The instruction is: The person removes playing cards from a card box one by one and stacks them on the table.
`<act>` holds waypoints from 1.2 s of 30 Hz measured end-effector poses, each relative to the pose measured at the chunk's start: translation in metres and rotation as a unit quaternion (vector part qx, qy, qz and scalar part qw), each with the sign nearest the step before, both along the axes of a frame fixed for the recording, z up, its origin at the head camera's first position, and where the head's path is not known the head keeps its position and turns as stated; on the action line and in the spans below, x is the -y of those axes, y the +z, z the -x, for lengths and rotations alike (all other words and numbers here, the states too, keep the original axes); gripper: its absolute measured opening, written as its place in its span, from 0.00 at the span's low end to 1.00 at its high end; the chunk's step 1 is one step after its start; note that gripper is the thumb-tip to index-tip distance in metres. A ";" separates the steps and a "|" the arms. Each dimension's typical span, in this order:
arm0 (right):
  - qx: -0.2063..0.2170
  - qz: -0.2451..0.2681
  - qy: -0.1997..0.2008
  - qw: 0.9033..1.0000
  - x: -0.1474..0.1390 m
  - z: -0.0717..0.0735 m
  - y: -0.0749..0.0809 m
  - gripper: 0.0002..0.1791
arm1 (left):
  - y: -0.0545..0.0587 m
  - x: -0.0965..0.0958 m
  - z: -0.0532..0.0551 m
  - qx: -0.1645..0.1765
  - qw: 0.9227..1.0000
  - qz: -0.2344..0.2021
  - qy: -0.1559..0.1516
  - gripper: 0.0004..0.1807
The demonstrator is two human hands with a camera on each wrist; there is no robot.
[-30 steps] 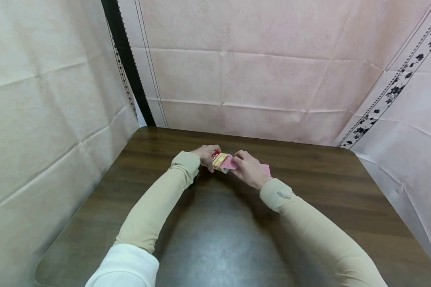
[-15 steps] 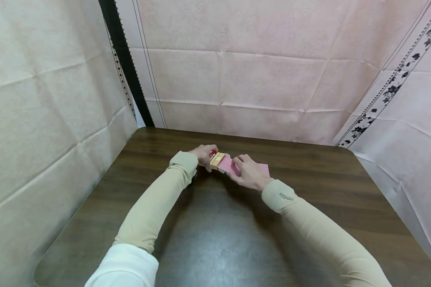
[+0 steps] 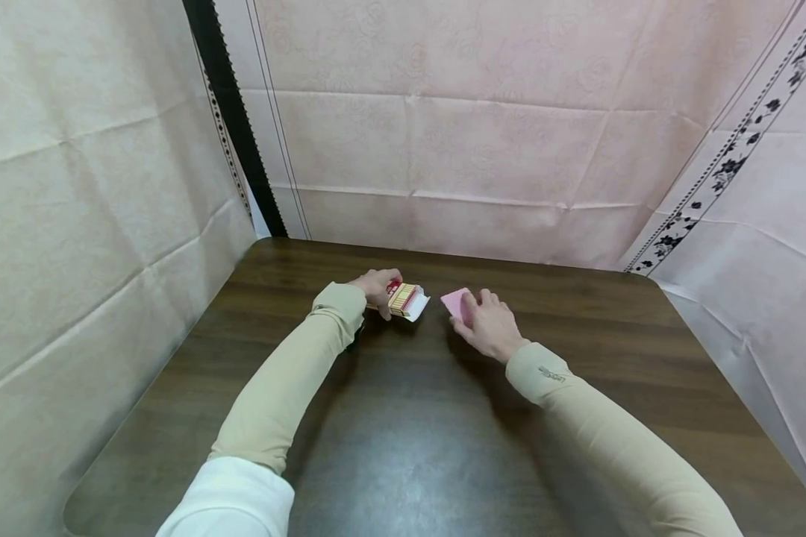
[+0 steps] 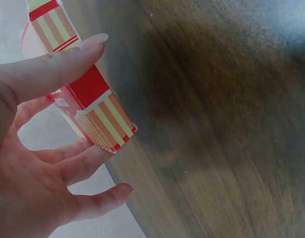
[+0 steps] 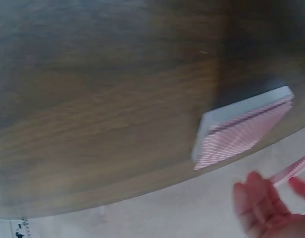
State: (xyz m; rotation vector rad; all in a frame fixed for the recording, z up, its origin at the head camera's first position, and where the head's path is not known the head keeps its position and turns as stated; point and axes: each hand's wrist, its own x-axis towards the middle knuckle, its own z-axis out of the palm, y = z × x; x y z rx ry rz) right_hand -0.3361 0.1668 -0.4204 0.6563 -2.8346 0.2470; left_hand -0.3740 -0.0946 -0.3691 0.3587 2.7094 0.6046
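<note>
My left hand [image 3: 376, 289] holds a red and cream striped playing-card box [image 3: 404, 299]; its white flap end points right. In the left wrist view the thumb lies across the box [image 4: 97, 94] and fingers support its other side. To the right, my right hand [image 3: 489, 325] pinches pink-backed playing cards [image 3: 454, 304], apart from the box. In the right wrist view this hand [image 5: 266, 208] is blurred, with a pink strip of the held cards [image 5: 293, 169] between thumb and fingers. A stack of pink-backed cards [image 5: 246, 130] lies on the table, hidden behind the right hand in the head view.
The dark wooden table [image 3: 389, 418] has rounded corners. Pale cloth [image 3: 483, 164] hangs behind its far edge, and more cloth [image 3: 94, 224] hangs along the left and right sides.
The pink cards have come out of the box, and the right hand has moved right with them, showing the white flap. The left hand has shifted slightly left, still gripping the box.
</note>
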 end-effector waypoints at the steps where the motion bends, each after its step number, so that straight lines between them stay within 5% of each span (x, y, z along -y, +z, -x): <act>1: -0.004 -0.003 -0.019 1.000 -0.002 0.001 -0.001 0.29 | 0.000 0.000 0.000 0.001 1.000 0.000 0.000 0.40; 6: -0.002 -0.016 -0.095 0.995 -0.012 0.003 -0.008 0.29 | 0.000 0.001 -0.001 0.006 1.000 -0.004 0.004 0.40; 11: 0.022 -0.031 -0.130 0.991 -0.018 0.003 -0.014 0.30 | -0.006 0.000 0.004 0.014 1.000 0.002 0.015 0.41; 17: 0.035 -0.042 -0.138 0.989 -0.017 0.004 -0.019 0.31 | -0.013 -0.001 0.013 0.018 0.999 0.018 0.026 0.43; 25: 0.044 -0.061 -0.147 0.986 -0.013 0.005 -0.023 0.33 | -0.004 -0.001 0.000 0.015 1.000 0.008 0.017 0.41; 36: 0.031 -0.064 -0.158 0.985 -0.010 0.003 -0.024 0.36 | -0.007 -0.003 0.000 0.015 1.000 0.010 0.024 0.41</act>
